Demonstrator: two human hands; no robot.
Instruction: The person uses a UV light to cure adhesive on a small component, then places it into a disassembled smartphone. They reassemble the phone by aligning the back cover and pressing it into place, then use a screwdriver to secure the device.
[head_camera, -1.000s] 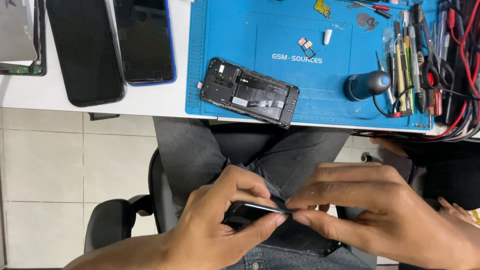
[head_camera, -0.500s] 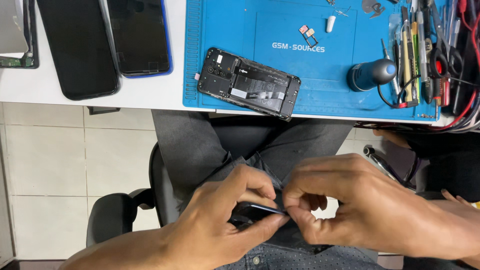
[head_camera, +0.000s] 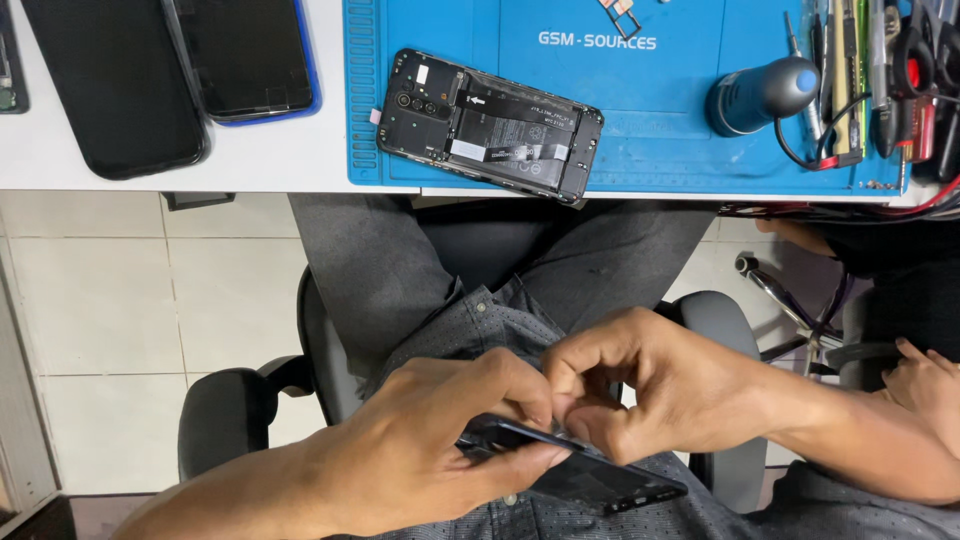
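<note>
Over my lap, my left hand (head_camera: 430, 440) grips a thin dark phone panel (head_camera: 600, 480) by its near end, holding it nearly flat. My right hand (head_camera: 650, 390) pinches the panel's upper edge with thumb and fingertips, right beside the left fingers. An opened black phone (head_camera: 490, 125) with its battery and boards exposed lies on the blue work mat (head_camera: 650, 90) at the table's front edge, apart from both hands.
Two dark phones (head_camera: 110, 80) (head_camera: 250, 55) lie on the white table at the left. A blue-handled tool (head_camera: 760, 95) and several screwdrivers and tweezers (head_camera: 860, 70) sit at the mat's right. Another person's hand (head_camera: 925, 385) shows at the right. Chair armrests flank my legs.
My right hand has closed its fingers and drawn in toward the left, now pinching the panel's edge. The view has shifted down so the table sits higher in the frame.
</note>
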